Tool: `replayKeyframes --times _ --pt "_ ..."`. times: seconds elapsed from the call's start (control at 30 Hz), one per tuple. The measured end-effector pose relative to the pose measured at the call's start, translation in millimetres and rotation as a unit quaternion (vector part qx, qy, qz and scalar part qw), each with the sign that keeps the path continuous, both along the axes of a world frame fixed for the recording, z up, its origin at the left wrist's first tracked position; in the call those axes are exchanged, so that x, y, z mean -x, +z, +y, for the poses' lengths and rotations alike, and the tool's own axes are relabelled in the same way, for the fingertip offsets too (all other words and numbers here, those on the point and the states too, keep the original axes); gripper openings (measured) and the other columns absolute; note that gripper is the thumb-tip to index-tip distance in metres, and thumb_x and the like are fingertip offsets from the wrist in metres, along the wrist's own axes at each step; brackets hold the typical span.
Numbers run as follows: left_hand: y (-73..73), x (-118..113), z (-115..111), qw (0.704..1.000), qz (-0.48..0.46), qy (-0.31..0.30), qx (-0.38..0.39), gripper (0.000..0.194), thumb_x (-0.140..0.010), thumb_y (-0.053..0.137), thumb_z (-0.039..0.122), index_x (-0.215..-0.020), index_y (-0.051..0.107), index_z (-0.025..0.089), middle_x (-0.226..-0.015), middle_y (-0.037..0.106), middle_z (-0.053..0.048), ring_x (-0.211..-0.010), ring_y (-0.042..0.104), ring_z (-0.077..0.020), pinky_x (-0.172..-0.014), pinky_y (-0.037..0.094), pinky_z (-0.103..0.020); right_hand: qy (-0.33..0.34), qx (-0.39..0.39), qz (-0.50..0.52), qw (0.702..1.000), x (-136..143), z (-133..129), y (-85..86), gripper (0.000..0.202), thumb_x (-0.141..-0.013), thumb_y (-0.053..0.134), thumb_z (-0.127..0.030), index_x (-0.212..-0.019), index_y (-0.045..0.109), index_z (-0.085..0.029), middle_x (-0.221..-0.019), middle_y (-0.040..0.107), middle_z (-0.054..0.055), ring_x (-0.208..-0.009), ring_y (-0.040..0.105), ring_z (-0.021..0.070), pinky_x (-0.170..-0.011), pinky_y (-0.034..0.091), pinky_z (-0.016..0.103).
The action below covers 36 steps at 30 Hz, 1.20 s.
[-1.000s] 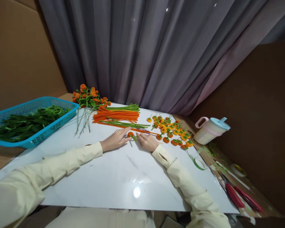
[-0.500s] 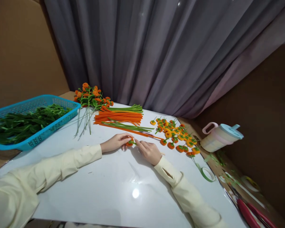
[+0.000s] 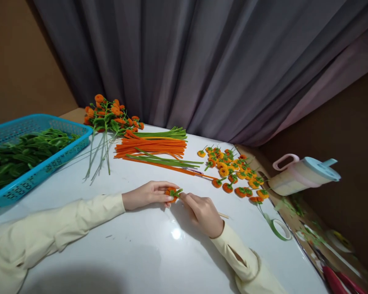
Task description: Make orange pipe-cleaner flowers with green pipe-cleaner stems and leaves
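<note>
Between the thumb and fingers of my left hand [image 3: 153, 193] is a small orange pipe-cleaner flower [image 3: 171, 194], its green underside and short green stem turned to the right. My right hand [image 3: 204, 212] is closed in a pinch, fingertips right at the flower's green part. A thin pale stick [image 3: 223, 215] juts out behind the right hand, in line with its fingers; its front end is hidden. Beyond the hands lie bundles of orange pipe cleaners [image 3: 150, 148] and green pipe cleaners [image 3: 168, 162]. Several yellow and orange flower heads [image 3: 223, 171] are spread at the right.
A blue basket [image 3: 70, 149] of green leaves stands at the left, beside a bunch of stemmed orange flowers [image 3: 115, 109]. To the right are a lidded cup [image 3: 297, 177], a green tape roll [image 3: 280, 229] and red-handled pliers [image 3: 335, 281]. A grey curtain [image 3: 171, 61] hangs behind.
The view has shifted, so both hands appear lower and nearer. The flower now shows more of its orange petals and its green stem points up to the right. Both hands keep their holds.
</note>
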<state>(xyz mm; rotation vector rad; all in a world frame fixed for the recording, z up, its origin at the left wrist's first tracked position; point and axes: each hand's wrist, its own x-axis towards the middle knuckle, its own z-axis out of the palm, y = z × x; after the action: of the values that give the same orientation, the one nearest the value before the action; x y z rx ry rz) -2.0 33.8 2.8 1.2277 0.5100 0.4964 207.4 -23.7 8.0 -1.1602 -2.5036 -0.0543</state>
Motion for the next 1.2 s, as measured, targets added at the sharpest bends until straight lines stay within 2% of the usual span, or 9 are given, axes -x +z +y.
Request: replayKeyframes --times 0.13,0.27,0.6,0.83,1.0,1.2 --pt "-0.5 -0.1 -0.8 0.999 0.003 0.032 -0.005 0.025 -0.078 0.065 0.023 -0.101 0.06 0.014 -0.083 0.066 -0.004 -0.075 0.061 -0.014 -0.076 0.047 -0.029 -0.021 0.072 0.042 0.996 4.3 -1.6 2.8 0.022 -0.091 0.031 -0.014 -0.094 0.053 -0.016 -0.07 0.061 0.003 -0.056 0.054 0.012 -0.053 0.034 0.021" --pt "-1.3 -0.4 -3.9 0.999 0.014 0.041 -0.009 0.025 -0.078 0.064 0.023 -0.1 0.06 0.013 -0.081 0.066 -0.004 -0.075 0.062 -0.0148 -0.076 0.048 -0.031 -0.028 0.118 0.058 0.991 7.1 -3.7 5.1 0.021 -0.091 0.032 -0.016 -0.083 0.052 -0.018 -0.067 0.06 0.002 -0.054 0.051 0.0112 -0.053 0.032 0.02" --pt "3.5 -3.6 -13.1 0.998 0.026 0.049 -0.028 0.031 -0.079 0.063 0.032 -0.102 0.054 0.014 -0.081 0.063 -0.004 -0.075 0.06 -0.0149 -0.075 0.048 -0.033 0.005 0.074 -0.027 0.997 4.8 -6.1 6.9 0.02 -0.084 0.033 -0.009 -0.079 0.05 -0.017 -0.065 0.06 0.002 -0.05 0.049 0.0113 -0.049 0.025 0.024" --pt "5.6 -1.9 -14.6 0.998 0.02 0.054 -0.036 0.023 -0.077 0.065 0.029 -0.09 0.052 0.014 -0.075 0.063 -0.003 -0.067 0.059 -0.0132 -0.066 0.047 -0.03 0.02 0.119 0.016 0.993 1.1 -5.4 17.0 0.021 -0.088 0.033 -0.012 -0.086 0.053 -0.017 -0.069 0.062 0.002 -0.054 0.053 0.0115 -0.051 0.032 0.022" --pt "4.0 0.8 -12.8 0.999 0.011 0.028 -0.021 0.018 -0.077 0.065 0.024 -0.086 0.055 0.012 -0.079 0.064 -0.005 -0.063 0.058 -0.0123 -0.06 0.048 -0.028 0.029 0.131 0.049 0.99 -3.3 -4.7 20.6 0.022 -0.089 0.035 -0.014 -0.092 0.056 -0.017 -0.067 0.061 0.002 -0.052 0.052 0.0113 -0.051 0.034 0.021" --pt "2.8 1.3 -12.7 1.0 -0.011 0.002 0.017 0.015 -0.077 0.066 0.021 -0.081 0.055 0.013 -0.08 0.067 -0.006 -0.06 0.058 -0.0105 -0.058 0.049 -0.026 0.055 0.126 0.065 0.988 -10.0 -2.3 19.1 0.023 -0.089 0.034 -0.013 -0.087 0.057 -0.017 -0.067 0.059 0.002 -0.052 0.051 0.0107 -0.05 0.032 0.02"
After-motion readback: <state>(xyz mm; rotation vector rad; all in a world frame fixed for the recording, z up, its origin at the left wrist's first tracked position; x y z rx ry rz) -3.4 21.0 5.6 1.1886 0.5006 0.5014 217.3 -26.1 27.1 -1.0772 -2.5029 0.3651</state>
